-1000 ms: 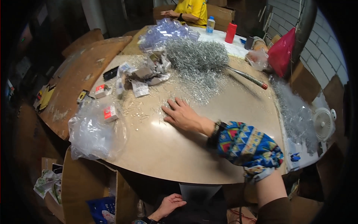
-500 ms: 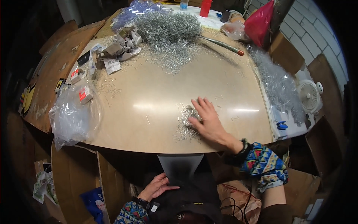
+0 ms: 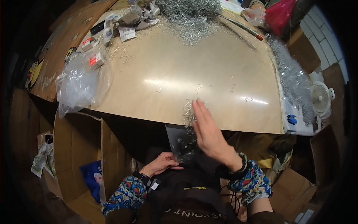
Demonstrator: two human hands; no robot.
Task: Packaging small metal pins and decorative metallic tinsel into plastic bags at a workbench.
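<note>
My right hand (image 3: 212,136) is at the near edge of the table, its fingers stretched out flat beside a small heap of bent metal hooks (image 3: 187,108). Some hooks are dropping off the edge in a blurred stream into a grey, smooth-walled container (image 3: 172,139) just below. My left hand (image 3: 164,163) grips that container low down, fingers and thumb closed at its side. Exactly how the fingers hold it is partly hidden. Loose single hooks (image 3: 198,89) lie on the tabletop ahead of my right hand.
A large pile of metal hooks (image 3: 190,18) rests at the far side, beside a tool with a red-tipped handle (image 3: 257,36). Clear plastic bags (image 3: 80,80) and small boxes (image 3: 96,59) lie left. A white fan (image 3: 320,98) stands right; an open cardboard box (image 3: 76,149) sits lower left.
My right hand has swept toward me to the table edge, bringing the small heap along. Hooks now fall into the container, held by my left hand. The view has tilted down.
</note>
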